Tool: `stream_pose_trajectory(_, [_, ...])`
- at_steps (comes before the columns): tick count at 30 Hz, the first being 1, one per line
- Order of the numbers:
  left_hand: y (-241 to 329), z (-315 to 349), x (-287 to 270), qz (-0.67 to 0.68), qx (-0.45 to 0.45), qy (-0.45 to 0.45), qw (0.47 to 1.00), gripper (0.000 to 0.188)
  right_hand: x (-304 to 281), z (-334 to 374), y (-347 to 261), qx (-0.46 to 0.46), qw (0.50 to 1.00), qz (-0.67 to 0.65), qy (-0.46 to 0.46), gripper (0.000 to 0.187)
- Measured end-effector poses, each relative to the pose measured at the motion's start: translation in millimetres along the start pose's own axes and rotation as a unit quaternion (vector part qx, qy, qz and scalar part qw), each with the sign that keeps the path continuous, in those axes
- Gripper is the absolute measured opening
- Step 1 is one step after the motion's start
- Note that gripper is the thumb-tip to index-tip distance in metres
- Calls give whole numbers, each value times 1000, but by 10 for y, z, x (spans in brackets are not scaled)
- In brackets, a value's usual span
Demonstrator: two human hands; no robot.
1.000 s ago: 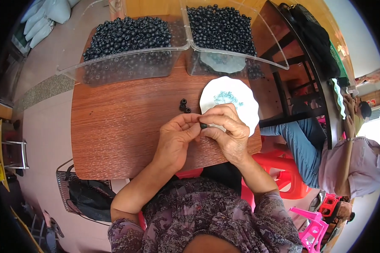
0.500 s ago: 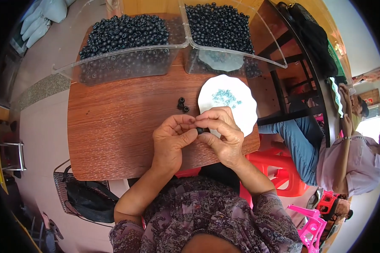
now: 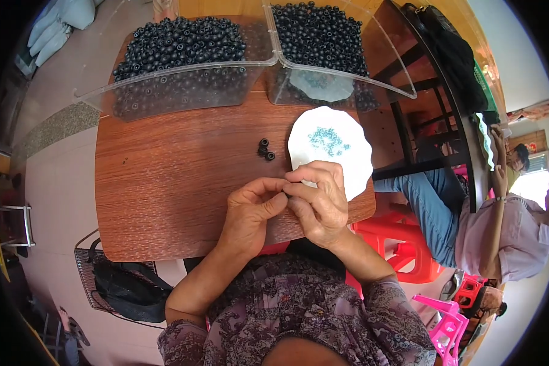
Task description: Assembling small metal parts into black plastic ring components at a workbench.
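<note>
My left hand [image 3: 249,210] and my right hand [image 3: 320,201] meet above the table's near part, fingertips pinched together. Between them is a small black ring-like piece, almost wholly covered by the fingers; only a dark sliver shows. Just beyond the hands lie several loose black ring-like pieces [image 3: 266,150] in a small cluster on the tabletop. A white plate [image 3: 358,155] with a scalloped rim and a teal print sits to the right, partly under my right hand's fingers in this view.
Two clear plastic bins stand at the far side, the left bin [image 3: 189,91] and the right bin [image 3: 378,85], both heaped with black pieces. The brown wooden table [image 3: 165,183] has rounded corners. Red stools [image 3: 402,250] and a seated person [image 3: 500,238] at a dark table are on the right.
My hands have stayed pinched together and turned slightly. The black piece that showed between the fingertips is now mostly covered. The loose pieces and the plate lie as before.
</note>
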State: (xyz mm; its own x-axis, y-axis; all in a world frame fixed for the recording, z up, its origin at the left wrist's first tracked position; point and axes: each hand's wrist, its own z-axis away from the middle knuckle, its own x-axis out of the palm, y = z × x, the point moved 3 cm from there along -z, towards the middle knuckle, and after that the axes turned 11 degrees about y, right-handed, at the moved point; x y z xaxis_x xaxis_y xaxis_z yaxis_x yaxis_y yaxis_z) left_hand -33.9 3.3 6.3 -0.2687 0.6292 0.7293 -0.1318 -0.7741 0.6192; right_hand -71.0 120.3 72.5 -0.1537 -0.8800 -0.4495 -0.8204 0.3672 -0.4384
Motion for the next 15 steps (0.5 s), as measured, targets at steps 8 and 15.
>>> stream_pose_trajectory(8, [126, -27, -35, -134, 73, -29, 988, 20, -55, 1, 94, 53, 989, -89, -102, 25])
stream_pose_trajectory(15, [-3, -28, -10, 7, -57, -53, 997, 21, -95, 18, 55, 50, 995, -65, -64, 23])
